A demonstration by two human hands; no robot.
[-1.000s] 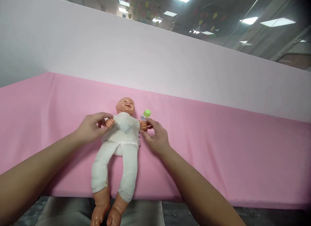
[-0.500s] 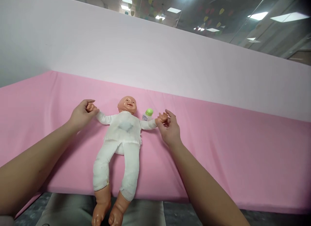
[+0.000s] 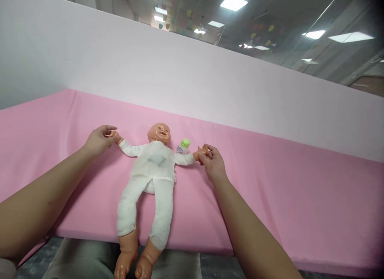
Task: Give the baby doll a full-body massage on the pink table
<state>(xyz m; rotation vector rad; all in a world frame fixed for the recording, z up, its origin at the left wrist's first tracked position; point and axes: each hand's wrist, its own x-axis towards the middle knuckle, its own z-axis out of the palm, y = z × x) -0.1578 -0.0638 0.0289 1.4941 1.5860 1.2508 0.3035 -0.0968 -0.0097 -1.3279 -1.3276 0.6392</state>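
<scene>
A baby doll [image 3: 151, 171] in a white cloth suit lies on its back on a pink sheet [image 3: 270, 191] that covers a padded surface, its bald head toward the pale wall [image 3: 180, 75] behind and its bare feet hanging over the near edge of the sheet. Both of the doll's arms are stretched straight out to the sides, level with its shoulders. The left hand [image 3: 98, 140] is closed around the doll's small hand at the end of one outstretched arm, thumb and fingertips pinching it, with the wrist resting low over the sheet. The right hand [image 3: 212, 164] grips the doll's other hand in the same way, fingers curled around it (the doll's tiny fingers show just past the person's fingertips). The two hands are well apart, one on either side of the doll's body, and both forearms reach in from the near corners of the view. A small bottle [image 3: 183, 146] with a green cap stands on the sheet just beside the doll's head and shoulder, between the head and the right hand; it seems to bear a printed label, though it is too small to read. The doll's legs lie slightly parted and bent at the knees. Below the sheet's edge a grey surface [image 3: 180, 267] shows under the doll's feet, and above the wall ceiling lights [image 3: 233, 3] are in view.
</scene>
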